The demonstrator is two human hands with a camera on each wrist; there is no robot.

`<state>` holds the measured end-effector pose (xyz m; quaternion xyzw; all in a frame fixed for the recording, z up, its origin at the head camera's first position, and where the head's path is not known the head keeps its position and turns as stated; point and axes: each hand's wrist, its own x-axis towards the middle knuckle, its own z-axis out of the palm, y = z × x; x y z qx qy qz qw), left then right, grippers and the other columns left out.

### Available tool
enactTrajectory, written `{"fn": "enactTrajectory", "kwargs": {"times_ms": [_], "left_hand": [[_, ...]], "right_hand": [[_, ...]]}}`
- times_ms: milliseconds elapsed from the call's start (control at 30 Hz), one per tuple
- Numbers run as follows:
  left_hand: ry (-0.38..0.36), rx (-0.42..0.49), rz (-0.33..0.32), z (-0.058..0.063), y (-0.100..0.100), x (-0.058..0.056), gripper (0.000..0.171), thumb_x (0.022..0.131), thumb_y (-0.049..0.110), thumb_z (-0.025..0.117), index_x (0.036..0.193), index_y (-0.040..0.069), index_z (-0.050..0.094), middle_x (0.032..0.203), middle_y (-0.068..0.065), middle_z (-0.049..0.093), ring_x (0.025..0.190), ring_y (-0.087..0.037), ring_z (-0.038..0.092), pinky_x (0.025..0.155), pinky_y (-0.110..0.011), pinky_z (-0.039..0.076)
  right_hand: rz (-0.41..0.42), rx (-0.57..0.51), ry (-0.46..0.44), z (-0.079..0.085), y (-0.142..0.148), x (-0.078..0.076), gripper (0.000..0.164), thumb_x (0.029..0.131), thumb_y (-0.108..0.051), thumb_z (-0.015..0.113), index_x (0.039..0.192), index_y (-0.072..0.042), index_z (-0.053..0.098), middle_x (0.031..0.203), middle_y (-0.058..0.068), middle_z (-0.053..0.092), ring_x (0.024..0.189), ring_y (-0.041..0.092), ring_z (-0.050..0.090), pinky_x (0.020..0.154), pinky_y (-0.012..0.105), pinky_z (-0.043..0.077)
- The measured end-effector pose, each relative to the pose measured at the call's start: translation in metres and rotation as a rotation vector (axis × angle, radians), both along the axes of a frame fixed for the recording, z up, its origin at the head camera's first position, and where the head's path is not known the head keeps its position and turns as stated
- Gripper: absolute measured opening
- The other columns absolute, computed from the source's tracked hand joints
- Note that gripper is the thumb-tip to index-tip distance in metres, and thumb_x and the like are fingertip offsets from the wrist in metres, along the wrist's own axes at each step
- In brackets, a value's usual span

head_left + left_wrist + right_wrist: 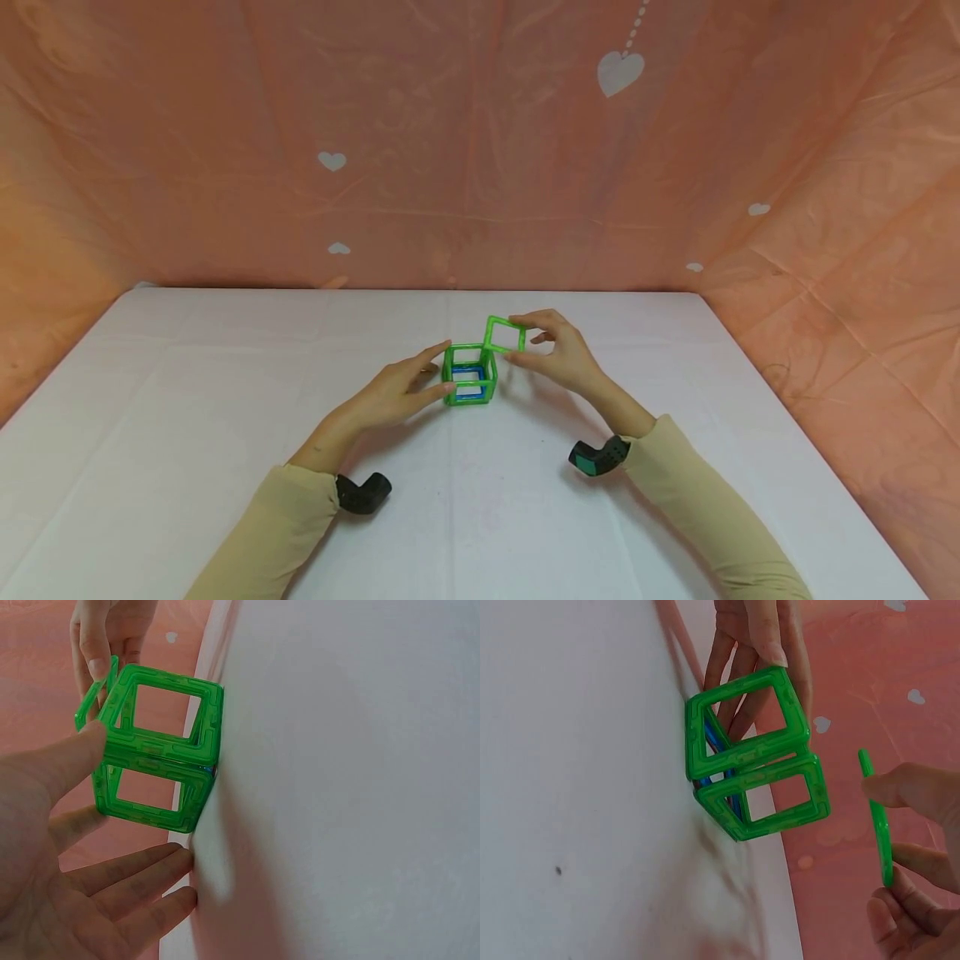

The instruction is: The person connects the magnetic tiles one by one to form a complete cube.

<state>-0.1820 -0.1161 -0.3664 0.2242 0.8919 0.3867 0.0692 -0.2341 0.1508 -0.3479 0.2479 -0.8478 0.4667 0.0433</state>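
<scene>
A box of green magnetic tiles (472, 384) stands on the white table, its top open, with a blue tile (469, 369) at its bottom. My left hand (393, 390) steadies the box from the left, thumb at the near corner and index finger at the far one; the other fingers spread below in the left wrist view. Between thumb and fingers, my right hand (558, 350) pinches a single green square tile (488, 333), raised and tilted above the box's right rim. In the right wrist view this tile (880, 821) appears edge-on, apart from the box.
White cloth covers the table (480, 517). Behind it and on both sides hangs an orange sheet (465, 167) with pale hearts. A black device sits at each wrist, one by the left cuff (363, 493), another by the right (598, 457).
</scene>
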Motion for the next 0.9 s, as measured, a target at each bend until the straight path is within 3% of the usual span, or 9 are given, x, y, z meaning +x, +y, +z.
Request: {"fn": "enactTrajectory", "kwargs": {"times_ms": [367, 900], "left_hand": [[0.0, -0.002, -0.006, 0.002, 0.0, 0.0, 0.065, 0.097, 0.033, 0.056, 0.151, 0.008, 0.028, 0.129, -0.027, 0.056, 0.124, -0.039, 0.052, 0.103, -0.054, 0.039], [-0.024, -0.006, 0.009, 0.002, 0.001, 0.001, 0.066, 0.097, 0.033, 0.056, 0.151, 0.01, 0.028, 0.131, -0.027, 0.055, 0.124, -0.039, 0.052, 0.103, -0.055, 0.039]], "right_hand": [[0.065, 0.035, 0.049, 0.0, -0.008, 0.002, 0.049, 0.075, -0.011, 0.082, 0.121, -0.005, 0.066, 0.119, 0.013, 0.06, 0.112, 0.025, 0.054, 0.087, 0.044, 0.051], [0.157, 0.064, 0.031, 0.0, -0.017, 0.005, 0.051, 0.076, -0.011, 0.081, 0.124, -0.006, 0.064, 0.122, 0.011, 0.059, 0.114, 0.025, 0.053, 0.089, 0.041, 0.05]]}}
